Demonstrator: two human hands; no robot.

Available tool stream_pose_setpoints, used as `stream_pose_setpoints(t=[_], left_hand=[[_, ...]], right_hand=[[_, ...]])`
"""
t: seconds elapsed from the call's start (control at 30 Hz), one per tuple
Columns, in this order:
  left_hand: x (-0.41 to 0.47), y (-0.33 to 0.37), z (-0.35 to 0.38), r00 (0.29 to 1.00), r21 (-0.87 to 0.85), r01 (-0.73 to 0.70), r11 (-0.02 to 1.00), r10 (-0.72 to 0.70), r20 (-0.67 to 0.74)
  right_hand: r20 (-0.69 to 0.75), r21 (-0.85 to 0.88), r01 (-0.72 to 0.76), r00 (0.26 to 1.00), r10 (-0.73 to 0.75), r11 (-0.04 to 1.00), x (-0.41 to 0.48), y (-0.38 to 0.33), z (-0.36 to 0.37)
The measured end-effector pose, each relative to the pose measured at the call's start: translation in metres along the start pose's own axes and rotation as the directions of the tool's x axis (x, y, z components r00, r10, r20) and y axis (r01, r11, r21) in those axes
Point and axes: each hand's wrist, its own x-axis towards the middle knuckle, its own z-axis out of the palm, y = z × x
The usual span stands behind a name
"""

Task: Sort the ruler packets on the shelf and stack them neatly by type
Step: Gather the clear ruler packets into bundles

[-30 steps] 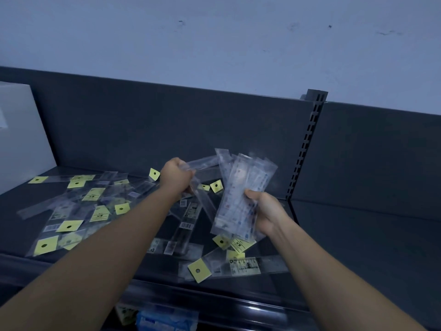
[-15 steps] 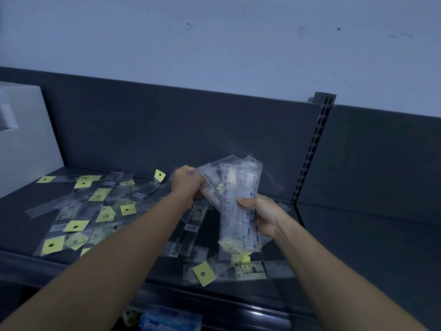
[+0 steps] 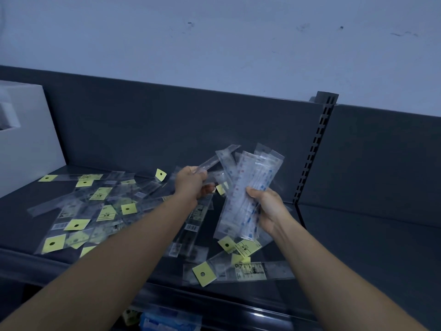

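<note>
**Both Hands Holding Ruler Packets Above the Shelf**

Head view. The left hand (image 3: 191, 183) is raised above the middle of the dark shelf (image 3: 358, 247). Its fingers are curled round one end of a single packet (image 3: 216, 161), a clear strip slanting up and to the right. The right hand (image 3: 268, 207) is just to the right. Its fingers and thumb grip a bundle of packets (image 3: 245, 192), fanned out and held nearly upright. The far end of the single packet overlaps the top of the bundle; contact between them cannot be told. Loose packets (image 3: 95, 209) with yellow tags lie scattered and overlapping on the left half of the shelf. A few more lie at the near edge, below the right hand. A white box (image 3: 31, 132) stands at the far left. A slotted post (image 3: 315, 151) rises along the back panel (image 3: 143, 130), right of the bundle.
</note>
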Motion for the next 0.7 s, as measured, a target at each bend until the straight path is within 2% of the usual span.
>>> stream_pose_setpoints(t=[0.13,0.33,0.43,0.53,0.7], left_hand=[[-0.004,-0.004,-0.003,0.999,-0.021,-0.035,0.999,0.036,0.039],[-0.020,-0.010,0.008,0.948,-0.019,-0.063,0.998,0.066,0.312],[-0.019,-0.008,0.007,0.922,0.122,-0.068,0.990,0.016,0.387],[-0.020,-0.012,0.003,0.867,0.325,-0.184,0.928,-0.003,0.499],[-0.023,-0.010,-0.014,0.744,0.456,-0.208,0.865,-0.162,0.648]], right_hand=[[-0.067,0.134,-0.030,0.997,0.040,0.991,0.003,-0.004,0.000],[0.022,0.226,-0.146,0.989,0.145,0.963,0.007,0.002,0.002],[0.032,0.194,-0.186,0.983,0.183,0.963,0.008,0.004,0.002],[0.058,0.183,-0.185,0.982,0.177,0.965,0.009,0.004,0.003],[0.036,0.101,-0.232,0.973,0.229,0.967,0.007,0.009,0.006]])
